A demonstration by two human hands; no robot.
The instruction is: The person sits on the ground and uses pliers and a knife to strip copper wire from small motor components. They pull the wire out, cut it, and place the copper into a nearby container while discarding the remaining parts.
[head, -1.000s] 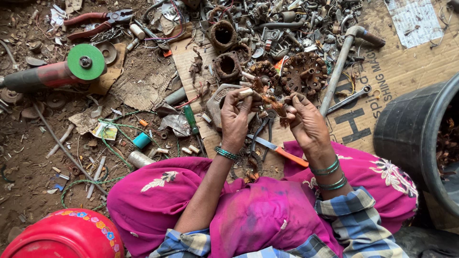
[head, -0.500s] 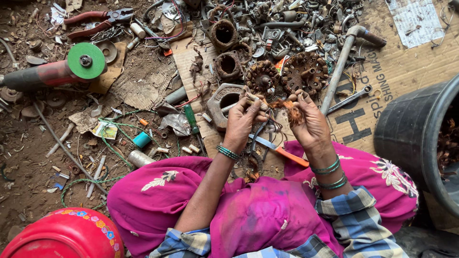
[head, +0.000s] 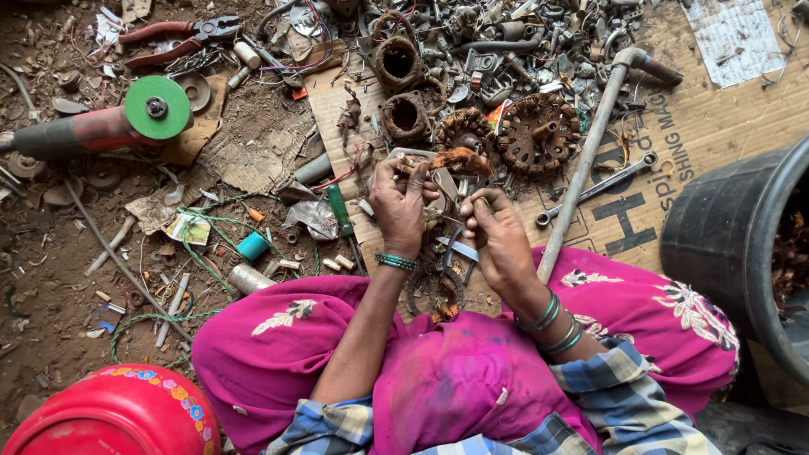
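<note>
- While gripped together: left hand (head: 400, 206) pinching copper winding tuft (head: 459, 158), long axis running rightward.
- Right hand (head: 497, 236) just beside, closed on thin wire strand; nearer body.

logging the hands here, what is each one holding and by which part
The left hand pinches a tuft of copper wire by its near end; what the right hand holds cannot be told.

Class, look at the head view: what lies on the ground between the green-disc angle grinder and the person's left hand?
In the head view, between the angle grinder and the left hand lie bare dirt, a torn cardboard scrap and a grey metal cylinder.
</note>
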